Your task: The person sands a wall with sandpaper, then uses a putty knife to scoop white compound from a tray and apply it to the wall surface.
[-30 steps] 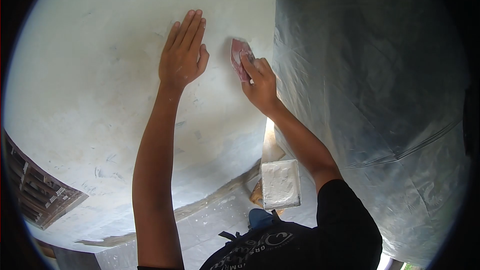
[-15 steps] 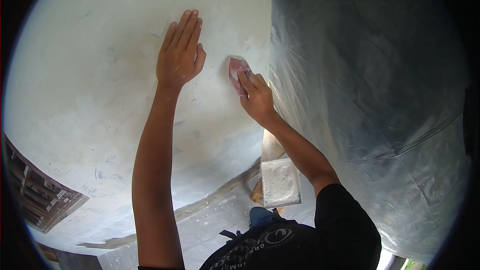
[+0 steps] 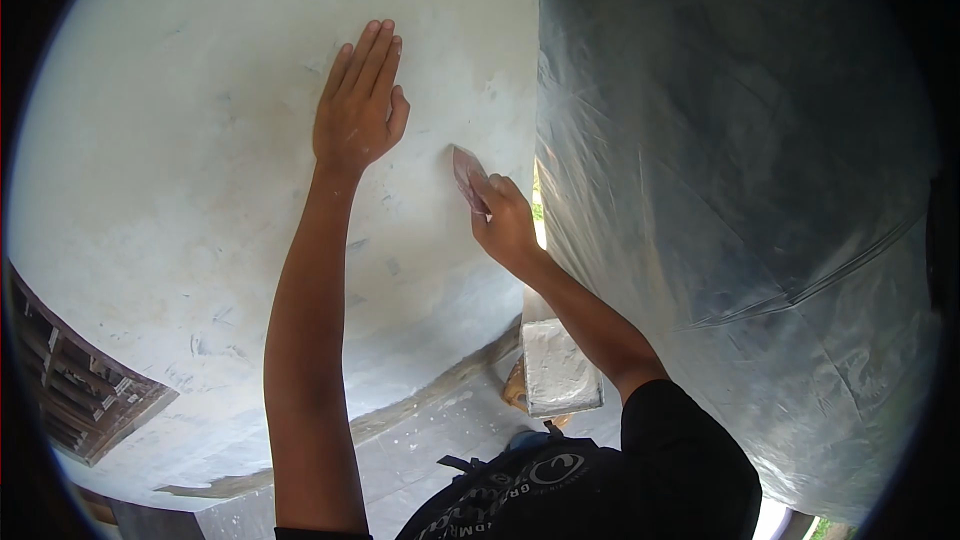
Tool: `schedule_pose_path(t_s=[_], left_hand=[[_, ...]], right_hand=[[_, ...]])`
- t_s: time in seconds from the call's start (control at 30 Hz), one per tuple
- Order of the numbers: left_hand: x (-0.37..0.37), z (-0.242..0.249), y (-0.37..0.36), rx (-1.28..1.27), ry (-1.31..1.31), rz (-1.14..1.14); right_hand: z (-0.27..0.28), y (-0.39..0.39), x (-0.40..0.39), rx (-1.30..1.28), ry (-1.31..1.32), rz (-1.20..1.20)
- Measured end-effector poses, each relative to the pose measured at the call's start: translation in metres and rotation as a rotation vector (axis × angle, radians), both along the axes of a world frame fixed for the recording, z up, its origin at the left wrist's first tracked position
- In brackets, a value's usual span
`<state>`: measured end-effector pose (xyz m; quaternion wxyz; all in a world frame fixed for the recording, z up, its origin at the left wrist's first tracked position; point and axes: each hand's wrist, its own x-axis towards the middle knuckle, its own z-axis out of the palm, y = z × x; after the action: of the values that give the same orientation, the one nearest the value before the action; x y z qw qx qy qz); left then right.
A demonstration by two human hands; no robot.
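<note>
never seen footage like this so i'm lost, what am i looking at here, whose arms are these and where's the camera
The camera sits on a person's head and looks forward and down with a very wide lens, which is why the edges curve and go dark. Both arms belong to that person. The left hand lies flat, fingers together, on a pale plastered wall. The right hand presses a small reddish sheet, likely sandpaper, against the same wall. To the right hangs grey plastic sheeting. Below, a white-smeared rectangular board rests near the tiled floor, and the person's dark shirt shows at the bottom.
</note>
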<state>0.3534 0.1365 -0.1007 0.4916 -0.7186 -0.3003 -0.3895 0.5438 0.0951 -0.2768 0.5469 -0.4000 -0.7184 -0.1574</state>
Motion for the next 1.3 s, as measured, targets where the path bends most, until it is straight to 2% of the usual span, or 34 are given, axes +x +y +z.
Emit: schedule_pose_path(t_s=[0.07, 0.17, 0.37, 0.43, 0.5, 0.57, 0.7, 0.97, 1.13, 1.3], left_hand=[[0.000, -0.001, 0.001, -0.006, 0.000, -0.004], [-0.002, -0.003, 0.002, -0.002, 0.009, -0.029], [-0.003, -0.001, 0.004, 0.015, 0.037, -0.084], [-0.004, -0.005, 0.006, -0.008, 0.049, -0.138], [0.001, -0.018, 0.008, -0.033, -0.013, -0.185], [0.010, -0.043, 0.005, -0.064, -0.030, -0.233], [0.050, -0.107, -0.021, -0.273, -0.176, -0.366], [0.116, -0.217, -0.087, -0.647, -0.428, -0.549], [0.142, -0.277, -0.120, -0.796, -0.577, -0.545], [0.156, -0.332, -0.149, -0.982, -0.658, -0.510]], right_hand=[[-0.002, -0.021, 0.008, -0.415, 0.333, 0.200], [-0.015, -0.026, 0.025, -0.534, 0.795, 0.597], [-0.021, -0.060, 0.059, -0.524, 0.893, 0.618], [-0.026, -0.072, 0.074, -0.656, 0.882, 0.535], [-0.028, -0.086, 0.084, -0.652, 0.890, 0.513], [-0.031, -0.096, 0.095, -0.667, 0.973, 0.602], [-0.033, -0.119, 0.115, -0.725, 1.086, 0.561], [-0.070, -0.145, 0.146, -0.789, 1.083, 0.419], [-0.117, -0.157, 0.165, -0.802, 1.104, 0.368], [-0.169, -0.178, 0.182, -0.976, 1.102, 0.264]])
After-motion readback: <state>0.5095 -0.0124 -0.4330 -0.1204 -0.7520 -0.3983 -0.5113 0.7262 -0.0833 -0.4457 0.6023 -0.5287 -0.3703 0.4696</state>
